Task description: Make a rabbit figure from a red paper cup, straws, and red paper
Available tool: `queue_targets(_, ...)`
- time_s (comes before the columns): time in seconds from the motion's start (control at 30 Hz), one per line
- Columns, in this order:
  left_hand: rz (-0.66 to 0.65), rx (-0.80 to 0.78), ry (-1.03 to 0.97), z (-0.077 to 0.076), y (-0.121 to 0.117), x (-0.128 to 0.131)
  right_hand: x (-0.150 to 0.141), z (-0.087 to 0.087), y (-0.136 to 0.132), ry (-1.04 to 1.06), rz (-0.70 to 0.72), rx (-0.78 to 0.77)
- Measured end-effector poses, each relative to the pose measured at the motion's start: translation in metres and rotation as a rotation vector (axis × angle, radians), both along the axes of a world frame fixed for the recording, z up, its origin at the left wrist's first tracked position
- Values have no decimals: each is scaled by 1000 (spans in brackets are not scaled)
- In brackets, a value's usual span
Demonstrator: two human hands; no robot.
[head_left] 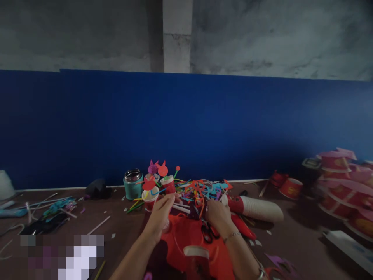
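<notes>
My left hand (162, 213) is closed, its fingers pressed together beside some white paper strips (181, 208); what it grips, if anything, cannot be made out. My right hand (219, 214) curls down at the right side of a heap of coloured strips and cut-outs (201, 189), with its fingertips hidden. Black-handled scissors (207, 233) lie just below that hand. Beyond my left hand stand paper cups, one white and red (150, 199), another red (168, 186), with cut-out shapes on sticks. A bright red sheet (177, 245) is spread between my forearms, and a red paper cup (197, 264) stands at its near edge.
Right of my hand lies a long stack of paper cups (259, 208). An open teal metal container (133, 186) stands at the back left. Red cup assemblies with pink tops (340, 190) crowd the far right. Loose scraps and strips (60, 208) lie left. A blue panel (175, 124) borders the table.
</notes>
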State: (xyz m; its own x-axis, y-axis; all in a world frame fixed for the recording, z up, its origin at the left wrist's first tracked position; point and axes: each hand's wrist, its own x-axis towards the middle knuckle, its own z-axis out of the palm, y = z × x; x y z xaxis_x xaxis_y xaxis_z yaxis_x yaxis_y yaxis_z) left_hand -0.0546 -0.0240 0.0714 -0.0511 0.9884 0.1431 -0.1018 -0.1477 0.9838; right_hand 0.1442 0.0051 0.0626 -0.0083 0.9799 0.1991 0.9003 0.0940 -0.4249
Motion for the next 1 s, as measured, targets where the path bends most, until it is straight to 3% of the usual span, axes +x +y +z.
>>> queue_targets(0.13,-23,-10,111,-4,2,3,-15,7,0,124,124,3)
queue_targets(0.23,-43,-10,107,-8,5,3,-30,13,-2,454,372,-21)
queue_targets(0.33,-49,10,86,-10,7,2,-38,15,-5,649,455,17)
queue_targets(0.47,-49,16,79,-13,7,3,-40,17,-11,583,422,124)
queue_targets(0.6,-17,74,134,-25,14,6,-41,21,-17,319,318,309)
queue_targets(0.7,32,170,348,-37,22,1,-40,25,-21,203,261,357)
queue_targets(0.8,51,231,733,-45,22,-9,-37,27,-21,231,258,345)
queue_targets(0.93,-127,227,1186,-50,14,-11,-34,26,-17,289,254,309)
queue_targets(1.0,-187,219,1307,-54,11,-9,-33,24,-16,297,261,289)
